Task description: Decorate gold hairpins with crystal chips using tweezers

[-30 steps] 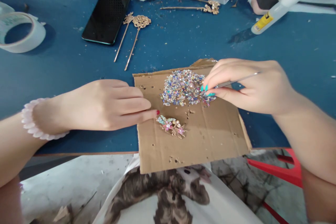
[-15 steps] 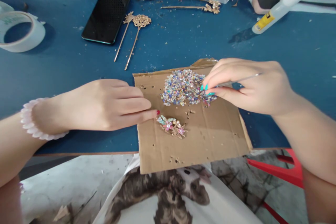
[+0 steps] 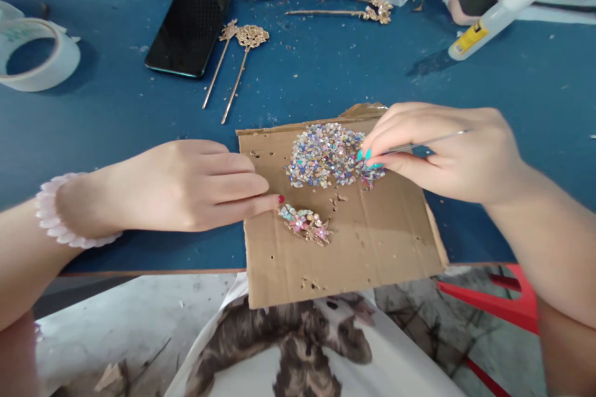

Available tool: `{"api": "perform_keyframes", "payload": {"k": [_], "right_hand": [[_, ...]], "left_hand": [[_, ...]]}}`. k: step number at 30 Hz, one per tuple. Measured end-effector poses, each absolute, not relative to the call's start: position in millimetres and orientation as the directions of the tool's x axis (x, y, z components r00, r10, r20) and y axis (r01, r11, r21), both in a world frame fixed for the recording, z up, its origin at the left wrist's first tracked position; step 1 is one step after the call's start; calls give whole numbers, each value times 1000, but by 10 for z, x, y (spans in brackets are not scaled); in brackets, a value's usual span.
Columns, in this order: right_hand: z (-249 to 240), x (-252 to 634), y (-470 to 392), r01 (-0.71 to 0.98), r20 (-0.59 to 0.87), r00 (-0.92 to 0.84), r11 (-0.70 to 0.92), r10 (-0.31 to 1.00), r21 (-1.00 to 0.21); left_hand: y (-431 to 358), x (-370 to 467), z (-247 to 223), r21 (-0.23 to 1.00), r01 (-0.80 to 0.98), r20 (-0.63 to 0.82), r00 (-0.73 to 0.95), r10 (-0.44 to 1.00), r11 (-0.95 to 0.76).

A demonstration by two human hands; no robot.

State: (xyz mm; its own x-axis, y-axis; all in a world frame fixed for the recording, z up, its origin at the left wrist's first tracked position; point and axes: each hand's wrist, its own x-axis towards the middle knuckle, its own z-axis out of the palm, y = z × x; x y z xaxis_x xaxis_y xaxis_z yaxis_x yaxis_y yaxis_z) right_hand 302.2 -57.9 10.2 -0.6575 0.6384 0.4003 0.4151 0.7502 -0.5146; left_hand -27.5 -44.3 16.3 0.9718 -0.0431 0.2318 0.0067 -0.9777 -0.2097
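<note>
Ornament: gold-toned metal piece, irregular, set with pink flowers and pale blue-green stones (image 3: 305, 224); lies on the cardboard, left of its middle, on the wearer's side of the chips.
Chips: loose multicoloured pile of tiny stone-like chips (image 3: 321, 155), spread flat near the cardboard's far edge, apart from the ornament.
Tool: thin silvery metal rod (image 3: 431, 140), slanted, lower end hidden by fingers at the pile's right edge (could be tweezers, tip not visible).
Right hand: (image 3: 447, 149) closed in a fine pinch round the tool, teal nails at the chips; whether a chip is caught, cannot tell.
Left hand: (image 3: 186, 186) fingers loosely bent, index stretched out, red nail at the ornament's left end; touching or just beside, cannot tell. Thumb hidden, so grip on the ornament also unclear.
Picking, done well: probably light pinch, tool kept low, one chip taken from the pile's thin edge so neighbours don't scatter; steady wrist.
Steadying, done well: left index best kept at the ornament's end, clear of its stones.
Board: flat brown corrugated cardboard sheet (image 3: 372, 254), overhanging the table's near edge.
Beyond: blue table (image 3: 139, 108), two gold-coloured metal hairpins (image 3: 252, 36), black rectangular phone (image 3: 189, 28).
</note>
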Motion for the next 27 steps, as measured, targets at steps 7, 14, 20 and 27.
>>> {"api": "perform_keyframes", "payload": {"k": [7,14,20,27], "right_hand": [[113,3027,-582,458,370,-652,733,661,-503],[111,3026,-576,441,379,-663,746,645,-498],[110,3027,-574,430,393,-666,757,634,-492],[99,3038,-573,413,406,-673,769,619,-488]], "left_hand": [[-448,-294,161,-229,27,218,976,-25,-973],[-455,-306,160,-228,26,219,975,-25,-973],[-459,-304,169,-219,22,223,974,-29,-975],[-458,-295,165,-219,28,230,973,-24,-975]]}}
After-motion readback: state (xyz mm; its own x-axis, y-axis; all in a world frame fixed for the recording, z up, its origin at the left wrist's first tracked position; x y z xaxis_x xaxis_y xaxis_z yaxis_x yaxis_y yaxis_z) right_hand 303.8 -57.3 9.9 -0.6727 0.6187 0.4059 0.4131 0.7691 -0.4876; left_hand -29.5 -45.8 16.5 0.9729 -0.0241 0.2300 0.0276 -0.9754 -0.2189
